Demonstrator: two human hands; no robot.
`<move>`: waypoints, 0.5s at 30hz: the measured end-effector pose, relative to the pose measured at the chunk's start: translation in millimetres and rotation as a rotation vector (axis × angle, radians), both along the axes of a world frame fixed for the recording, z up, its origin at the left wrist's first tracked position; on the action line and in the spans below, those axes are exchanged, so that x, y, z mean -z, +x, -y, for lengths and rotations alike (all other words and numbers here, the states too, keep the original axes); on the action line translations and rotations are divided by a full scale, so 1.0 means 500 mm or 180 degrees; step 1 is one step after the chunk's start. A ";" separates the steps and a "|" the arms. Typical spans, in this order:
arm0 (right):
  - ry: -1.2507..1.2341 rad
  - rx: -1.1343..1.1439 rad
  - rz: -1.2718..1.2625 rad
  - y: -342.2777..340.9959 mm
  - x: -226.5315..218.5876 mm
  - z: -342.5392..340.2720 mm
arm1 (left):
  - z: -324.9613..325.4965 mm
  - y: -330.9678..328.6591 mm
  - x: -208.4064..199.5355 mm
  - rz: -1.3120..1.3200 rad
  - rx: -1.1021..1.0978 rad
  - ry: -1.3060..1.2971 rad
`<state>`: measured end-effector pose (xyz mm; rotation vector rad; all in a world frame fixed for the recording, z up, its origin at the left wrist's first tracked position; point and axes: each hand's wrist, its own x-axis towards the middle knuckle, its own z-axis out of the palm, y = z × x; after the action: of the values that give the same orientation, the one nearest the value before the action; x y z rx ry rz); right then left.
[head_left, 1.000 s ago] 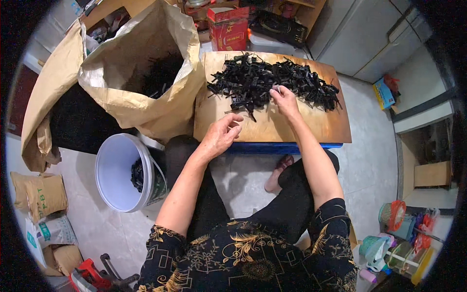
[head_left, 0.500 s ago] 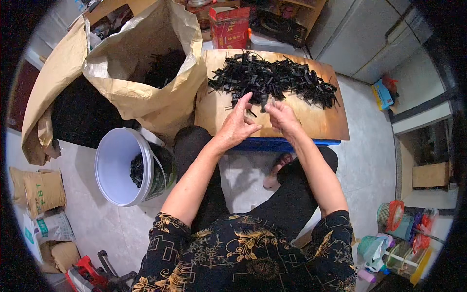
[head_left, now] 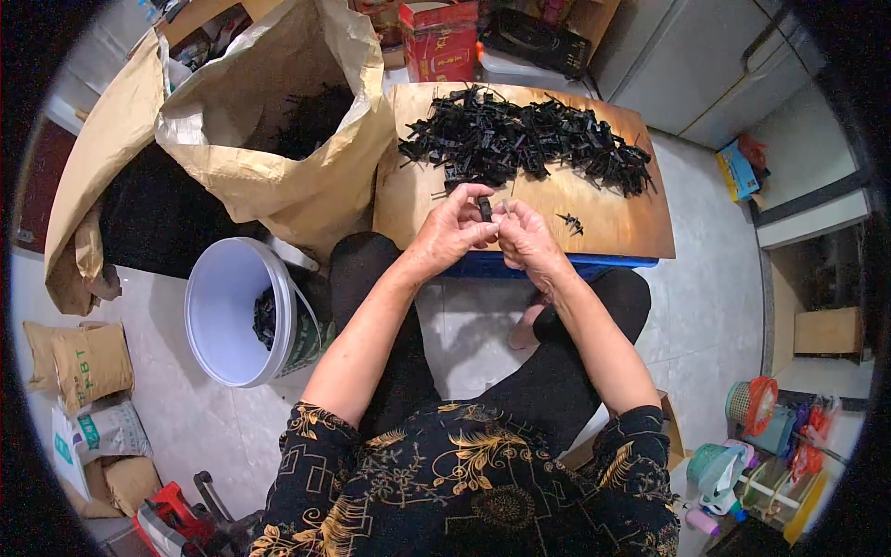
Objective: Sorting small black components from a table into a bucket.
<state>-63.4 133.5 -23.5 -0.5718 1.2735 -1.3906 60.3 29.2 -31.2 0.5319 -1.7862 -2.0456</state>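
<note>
My left hand [head_left: 446,227] pinches a small black plastic part [head_left: 484,208] between thumb and fingers, over the near edge of the wooden board [head_left: 408,209]. Right beside it, my right hand [head_left: 527,237] is closed, its fingertips almost at the part. A thin pale sliver [head_left: 506,208] shows at those fingertips, too small to name. Beyond both hands lies a long heap of similar black plastic parts [head_left: 520,139] with thin prongs. A little spiky black cluster [head_left: 571,224] rests on the board to the right of my right hand.
To the left stands a large open paper sack [head_left: 278,190] with black parts inside. Nearer, a white bucket [head_left: 232,357] leans toward me, holding black pieces. Behind the board is a red box [head_left: 440,46]. Filled bags [head_left: 91,367] line the far left.
My hands have come together, and the left now holds a black part. A spiky black cluster now shows on the board where my right hand was partly in front. The view has shifted slightly.
</note>
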 end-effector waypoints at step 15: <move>-0.0292 -0.0432 -0.0760 0.010 -0.024 0.003 | 0.004 0.004 0.002 0.0093 -0.0209 -0.0056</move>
<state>-58.2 132.0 -11.4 -0.8926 1.3367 -1.3007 62.1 27.2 -32.4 0.6101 -1.7775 -1.9861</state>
